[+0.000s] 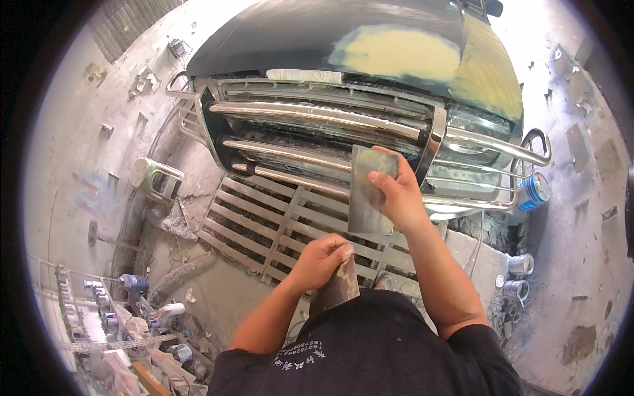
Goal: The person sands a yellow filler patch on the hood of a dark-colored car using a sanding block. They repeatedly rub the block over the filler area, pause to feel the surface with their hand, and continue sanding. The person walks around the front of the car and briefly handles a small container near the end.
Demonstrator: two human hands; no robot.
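My right hand (399, 193) grips a flat grey rectangular sheet (370, 212) with yellowish smears, thumb on its face, in front of the chrome bars. It looks like sandpaper or a thin sanding pad; I cannot tell which. Lower and to the left, my left hand (323, 262) is closed on a brownish sheet (341, 285), probably sandpaper, with a pale patch along one edge. Beyond both hands stands the front of a dark vehicle. Its hood (284, 39) carries a broad yellow filler patch (403, 53), and more yellow covers the fender (489, 72) at right.
A chrome bull bar (317, 113) spans the vehicle's front. Below it lies a slatted metal grate (247, 218). A blue can (536, 191) is by the bar's right end, with open tins (520, 264) lower down. Cluttered shelving (109, 317) fills the lower left.
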